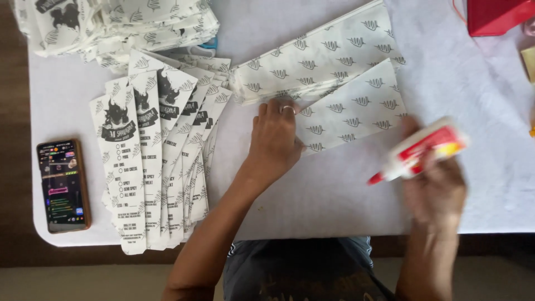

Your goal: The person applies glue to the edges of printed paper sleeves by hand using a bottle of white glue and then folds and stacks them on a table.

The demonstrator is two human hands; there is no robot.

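The right grip (432, 187) is clamped around a white glue bottle (422, 150) with a red label and red tip, the bottle blurred and slanted, its tip pointing down-left over the table (312, 195). The left grip (275, 139) lies flat, fingers together, pressing the near-left end of a white printed paper sheet (356, 111), which lies between the two hands. Its forearm reaches up from the body. A fanned row of finished paper bags (156, 161) and a phone (63, 185) lie left.
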